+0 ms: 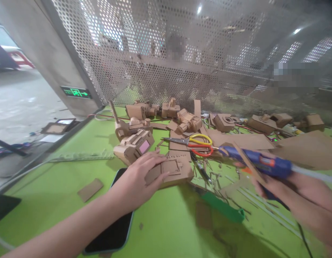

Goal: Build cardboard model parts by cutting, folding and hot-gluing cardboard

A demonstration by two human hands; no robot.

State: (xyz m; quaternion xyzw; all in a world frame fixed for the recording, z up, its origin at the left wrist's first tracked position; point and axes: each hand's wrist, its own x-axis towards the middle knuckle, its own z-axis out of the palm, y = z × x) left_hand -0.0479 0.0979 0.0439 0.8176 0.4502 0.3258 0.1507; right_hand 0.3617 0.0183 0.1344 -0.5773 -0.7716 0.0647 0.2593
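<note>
Beyond the hands, scissors (pixel 197 144) lie among cardboard models (pixel 133 143).

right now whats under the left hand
The left hand presses on a flat cardboard piece; its forearm crosses a dark phone. The cardboard beneath the palm is hidden.

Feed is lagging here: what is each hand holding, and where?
Right hand grips the glue gun by its handle. Left hand holds nothing; it presses flat on the cardboard piece.
</note>
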